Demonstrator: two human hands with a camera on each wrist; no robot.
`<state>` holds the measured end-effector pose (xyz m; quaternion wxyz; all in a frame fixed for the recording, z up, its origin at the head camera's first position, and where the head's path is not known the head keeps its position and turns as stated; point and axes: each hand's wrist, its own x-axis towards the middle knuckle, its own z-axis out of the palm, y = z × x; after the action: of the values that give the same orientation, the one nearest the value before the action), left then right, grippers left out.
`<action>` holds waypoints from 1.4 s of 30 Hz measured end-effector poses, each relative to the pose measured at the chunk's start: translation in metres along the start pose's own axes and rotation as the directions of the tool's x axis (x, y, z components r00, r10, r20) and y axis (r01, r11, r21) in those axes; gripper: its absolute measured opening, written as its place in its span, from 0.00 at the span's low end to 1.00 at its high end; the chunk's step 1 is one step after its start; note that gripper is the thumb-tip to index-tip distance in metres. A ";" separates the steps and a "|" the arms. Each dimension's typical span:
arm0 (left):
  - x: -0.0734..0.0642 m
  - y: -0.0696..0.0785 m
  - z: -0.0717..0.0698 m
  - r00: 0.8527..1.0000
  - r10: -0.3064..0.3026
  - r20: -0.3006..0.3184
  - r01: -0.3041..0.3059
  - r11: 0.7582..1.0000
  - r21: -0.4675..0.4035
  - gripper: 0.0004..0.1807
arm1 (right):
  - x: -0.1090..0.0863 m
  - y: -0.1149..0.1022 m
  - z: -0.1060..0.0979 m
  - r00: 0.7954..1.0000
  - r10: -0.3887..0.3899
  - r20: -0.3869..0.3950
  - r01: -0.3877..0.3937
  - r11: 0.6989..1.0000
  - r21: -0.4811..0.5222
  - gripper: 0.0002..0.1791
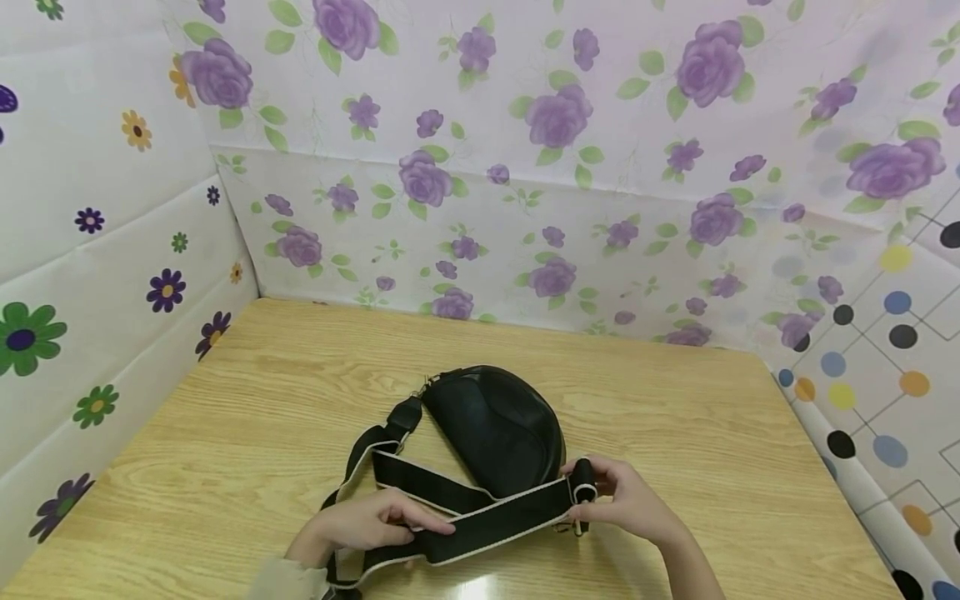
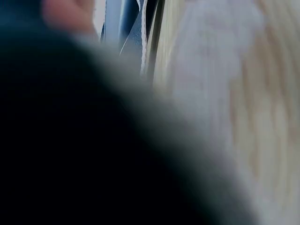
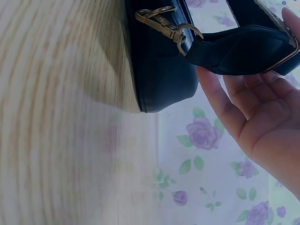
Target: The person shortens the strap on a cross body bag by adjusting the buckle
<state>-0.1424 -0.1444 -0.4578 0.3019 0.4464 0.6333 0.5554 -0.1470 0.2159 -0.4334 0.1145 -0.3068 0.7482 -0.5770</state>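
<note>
A black half-round handbag (image 1: 495, 425) lies on the wooden table, its wide black shoulder strap (image 1: 510, 521) with pale edges looped in front of it. My left hand (image 1: 371, 521) holds the strap near its middle, index finger stretched along the band. At the bag's right end, my right hand (image 1: 626, 500) pinches the strap by its buckle. The right wrist view shows the fingers under a black leather tab (image 3: 239, 49), joined to the bag by a gold clasp (image 3: 161, 23). In the left wrist view a dark blur hides most of the left hand; one fingertip (image 2: 70, 14) shows.
The wooden table (image 1: 697, 433) reaches back to a floral cloth wall (image 1: 480, 225). Patterned sheets also hang at the left (image 1: 112, 275) and right (image 1: 885, 392) sides. The strap's other end joins the bag's left side by a leather tab (image 1: 405, 414).
</note>
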 end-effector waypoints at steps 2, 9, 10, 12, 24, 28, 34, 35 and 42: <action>0.001 0.000 0.001 1.000 -0.014 -0.009 0.014 1.000 -0.013 0.20 | 0.000 0.000 0.000 1.000 0.002 0.001 -0.002 1.000 0.002 0.19; 0.010 -0.003 0.007 0.993 -0.032 -0.117 0.031 0.999 -0.017 0.14 | -0.001 0.001 0.000 1.000 -0.001 0.003 0.001 1.000 0.006 0.20; 0.012 -0.003 0.008 0.990 -0.029 -0.138 0.028 1.000 -0.009 0.13 | -0.001 0.001 0.000 1.000 -0.001 0.002 0.001 1.000 0.005 0.20; 0.015 -0.002 0.010 0.986 -0.024 -0.167 0.024 1.000 -0.001 0.12 | -0.001 0.002 0.000 1.000 0.000 -0.002 0.000 1.000 0.003 0.20; 0.026 -0.003 0.018 0.989 -0.041 -0.144 0.046 0.999 0.028 0.17 | -0.001 0.002 0.000 1.000 -0.011 -0.012 0.011 1.000 -0.001 0.20; 0.029 -0.003 0.019 0.984 -0.037 -0.173 0.038 0.999 0.007 0.13 | -0.001 0.002 0.001 1.000 -0.005 -0.019 0.005 1.000 -0.005 0.20; 0.032 -0.001 0.019 0.972 -0.017 -0.233 0.024 0.999 0.027 0.11 | -0.001 0.003 0.002 1.000 -0.012 -0.016 0.011 1.000 -0.006 0.20; 0.031 0.000 0.019 0.971 -0.014 -0.238 0.022 0.999 0.031 0.11 | -0.001 0.003 0.001 1.000 -0.013 -0.015 0.013 1.000 -0.006 0.20; 0.026 0.002 0.016 0.968 -0.014 -0.250 0.023 0.999 0.031 0.10 | -0.003 0.002 0.001 1.000 0.013 -0.008 -0.014 1.000 -0.021 0.19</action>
<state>-0.1391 -0.1147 -0.4564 0.2173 0.3720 0.6797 0.5937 -0.1447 0.2167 -0.4357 0.1120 -0.3006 0.7568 -0.5695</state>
